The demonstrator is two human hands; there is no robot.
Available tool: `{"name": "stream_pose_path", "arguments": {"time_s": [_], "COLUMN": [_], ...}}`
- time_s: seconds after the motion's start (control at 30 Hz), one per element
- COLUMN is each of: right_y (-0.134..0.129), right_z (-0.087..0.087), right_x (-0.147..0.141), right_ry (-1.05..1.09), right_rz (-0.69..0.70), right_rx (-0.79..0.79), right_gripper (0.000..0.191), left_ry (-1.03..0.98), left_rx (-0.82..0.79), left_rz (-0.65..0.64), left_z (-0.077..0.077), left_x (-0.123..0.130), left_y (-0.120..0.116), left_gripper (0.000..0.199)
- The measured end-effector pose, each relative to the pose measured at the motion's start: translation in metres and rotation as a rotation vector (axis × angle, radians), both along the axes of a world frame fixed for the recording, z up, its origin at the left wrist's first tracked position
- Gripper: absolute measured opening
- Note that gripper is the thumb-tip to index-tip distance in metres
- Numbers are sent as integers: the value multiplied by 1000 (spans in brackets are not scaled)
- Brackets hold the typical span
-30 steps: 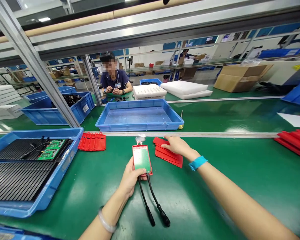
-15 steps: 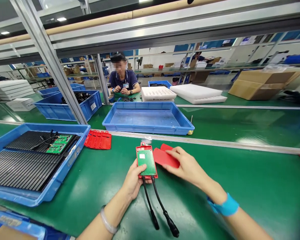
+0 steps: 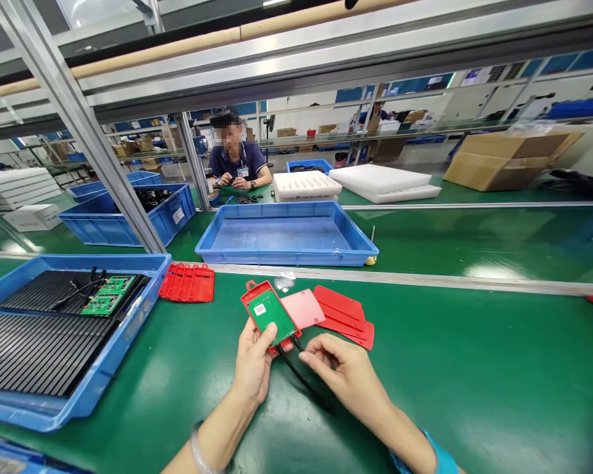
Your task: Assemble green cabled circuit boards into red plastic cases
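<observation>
My left hand (image 3: pixel 257 359) holds a red plastic case (image 3: pixel 248 297) with a green circuit board (image 3: pixel 273 311) inside it, the thumb pressed on the board near its lower end. The board bears a white label. Two black cables (image 3: pixel 304 382) come out of the case's lower end. With thumb and fingertips together, my right hand (image 3: pixel 343 368) pinches one of these cables close to the case. A pale, shiny red cover (image 3: pixel 306 308) lies right beside the case. Overlapping red covers (image 3: pixel 343 315) lie on the green table to the right of it.
At left, a blue tray (image 3: pixel 93 388) holds black ribbed panels and green boards (image 3: pixel 109 294). Red case parts (image 3: pixel 188 283) lie beside it. Another blue tray (image 3: pixel 286 255) stands ahead, near a metal post (image 3: pixel 93 145). Across the bench a person (image 3: pixel 237 161) handles small black parts.
My right hand has let go of the red covers, which now lie on the table, and has moved down to a cable. The case has moved left and tilted.
</observation>
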State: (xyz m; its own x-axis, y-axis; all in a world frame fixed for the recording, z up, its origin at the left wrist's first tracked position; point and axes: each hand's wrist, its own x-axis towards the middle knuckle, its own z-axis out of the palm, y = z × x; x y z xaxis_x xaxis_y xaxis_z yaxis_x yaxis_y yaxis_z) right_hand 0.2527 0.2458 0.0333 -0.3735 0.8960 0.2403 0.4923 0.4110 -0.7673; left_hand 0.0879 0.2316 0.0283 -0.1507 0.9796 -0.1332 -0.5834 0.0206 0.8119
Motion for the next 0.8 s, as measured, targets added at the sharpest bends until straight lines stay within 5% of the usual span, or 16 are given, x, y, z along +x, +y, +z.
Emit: {"name": "stream_pose_path", "arguments": {"time_s": [0.2,0.43,0.63,0.8], "right_y": [-6,0,10,22], "right_z": [-7,-11,-17,-4], "right_x": [-13,-17,-13,5], "right_ry": [54,358,621,874], "right_rz": [25,168,-176,-414], "right_rx": [-9,-514,-478,-291], "right_gripper": [32,37,38,29], "left_ry": [-83,-81,31,98], "left_rx": [-10,-63,-47,-71], "left_rz": [10,28,-92,-166], "left_z": [3,2,3,7], "left_x": [3,2,6,6], "left_y": [-3,-3,-7,-9], "left_gripper": [36,46,37,39]}}
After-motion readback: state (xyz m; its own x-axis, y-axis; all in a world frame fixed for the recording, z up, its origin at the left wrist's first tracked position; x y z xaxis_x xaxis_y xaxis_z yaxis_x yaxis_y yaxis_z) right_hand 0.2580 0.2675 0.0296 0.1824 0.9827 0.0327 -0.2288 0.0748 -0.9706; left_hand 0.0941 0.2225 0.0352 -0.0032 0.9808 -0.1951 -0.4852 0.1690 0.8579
